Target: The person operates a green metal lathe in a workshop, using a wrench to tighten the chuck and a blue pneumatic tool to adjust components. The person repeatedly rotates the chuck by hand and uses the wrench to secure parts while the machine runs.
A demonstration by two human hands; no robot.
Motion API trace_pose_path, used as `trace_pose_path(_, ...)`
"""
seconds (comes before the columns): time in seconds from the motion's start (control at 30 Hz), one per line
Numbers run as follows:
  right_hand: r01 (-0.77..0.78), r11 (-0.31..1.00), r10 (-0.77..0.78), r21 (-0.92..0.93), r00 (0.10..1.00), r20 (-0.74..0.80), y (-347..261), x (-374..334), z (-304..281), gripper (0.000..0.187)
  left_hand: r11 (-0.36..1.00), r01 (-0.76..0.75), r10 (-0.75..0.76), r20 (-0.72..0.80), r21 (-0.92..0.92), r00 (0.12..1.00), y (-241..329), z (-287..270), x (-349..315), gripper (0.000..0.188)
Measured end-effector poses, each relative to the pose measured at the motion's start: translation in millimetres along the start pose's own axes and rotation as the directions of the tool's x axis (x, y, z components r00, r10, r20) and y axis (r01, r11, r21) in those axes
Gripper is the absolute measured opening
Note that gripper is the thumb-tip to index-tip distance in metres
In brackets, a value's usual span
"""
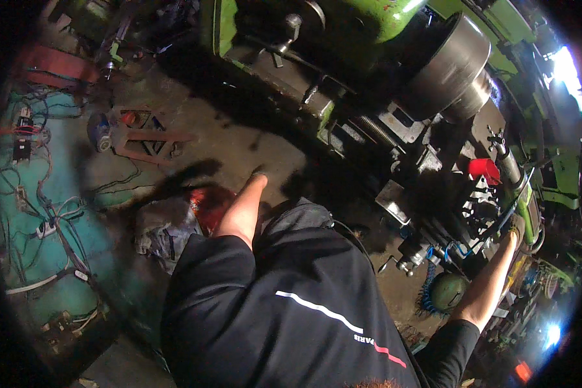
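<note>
The left hand [259, 177] is obscured by shadow, and its pose cannot be distinguished. The right hand [517, 226] is blurred; whether anything is held cannot be told. The green machine [383, 22] is cut off above.

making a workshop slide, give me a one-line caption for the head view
Head view: right hand by a green bar near the lathe, left hand above the floor.
</note>
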State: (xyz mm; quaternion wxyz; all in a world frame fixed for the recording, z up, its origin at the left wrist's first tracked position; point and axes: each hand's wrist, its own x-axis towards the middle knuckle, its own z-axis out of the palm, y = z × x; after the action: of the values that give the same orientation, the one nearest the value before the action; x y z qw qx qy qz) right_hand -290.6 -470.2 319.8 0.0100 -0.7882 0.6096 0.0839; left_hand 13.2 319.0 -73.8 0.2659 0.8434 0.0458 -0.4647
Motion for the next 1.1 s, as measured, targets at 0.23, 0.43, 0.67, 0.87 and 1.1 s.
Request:
trace_pose_path(0.23, -0.035, 0.999, 0.035, -0.022, 0.999, -0.012, -16, -4, -4, 0.048, 0.913, 0.009, -0.028, -0.04, -0.407, 0.999, 117, 53, 48, 0.084)
trace_pose_path(0.43, -0.112, 0.992, 0.114, 0.052, 0.993, -0.041, 50, 34, 22, 0.055, 0.738, 0.092, -0.116, 0.007, -0.668, 0.993, 216, 97, 78, 0.09)
trace_pose_path(0.67, -0.102, 0.995, 0.102, 0.019, 0.994, -0.024, -35, 0, 5, 0.048, 0.761, 0.106, -0.255, -0.145, -0.64, 0.956, 209, 115, 94, 0.087)
trace_pose_path(0.87, -0.064, 0.983, 0.06, -0.171, 0.998, -0.027, 1, -7, -3, 0.046, 0.871, 0.102, -0.227, -0.21, -0.481, 0.951, 196, 141, 98, 0.086)
trace_pose_path(1.1, 0.022, 0.949, -0.019, -0.315, 1.0, 0.01, -30, -9, -10, 0.039, 0.933, 0.046, -0.151, -0.27, -0.357, 0.951, 166, 138, 92, 0.086)
